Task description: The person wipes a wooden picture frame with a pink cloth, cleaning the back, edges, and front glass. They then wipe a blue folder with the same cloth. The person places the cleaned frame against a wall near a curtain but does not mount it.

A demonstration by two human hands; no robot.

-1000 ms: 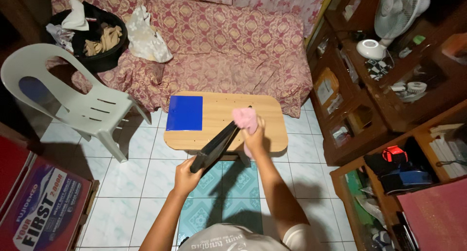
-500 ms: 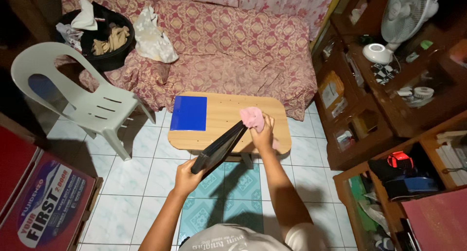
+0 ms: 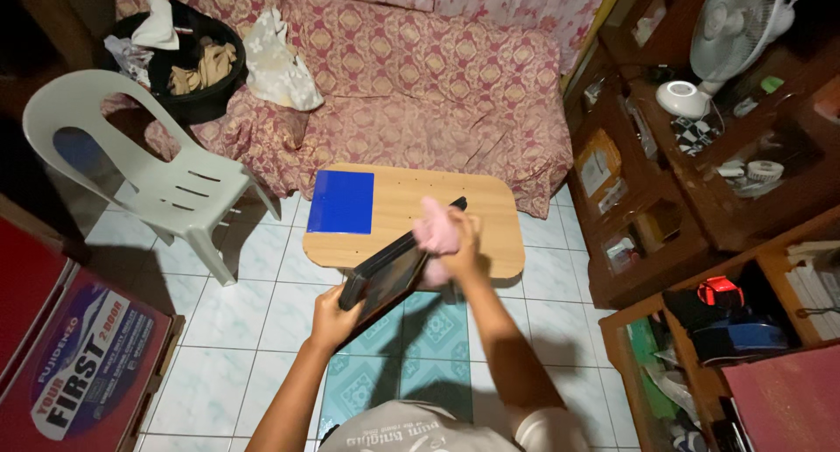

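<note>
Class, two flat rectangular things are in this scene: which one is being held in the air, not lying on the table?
The dark tablet, tilted, gripped by the left hand. The blue sheet lies flat on the wooden table.

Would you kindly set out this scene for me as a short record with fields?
Setting: room with tiled floor, seen from above
Left hand: left hand grips the lower end of a dark flat tablet, held tilted
Right hand: right hand presses a pink cloth against the tablet's face
Below the hands: low wooden table bearing a blue sheet
Behind: patterned sofa with a black basket of clothes
Left side: white plastic chair
Right side: wooden shelves, white fan
</note>
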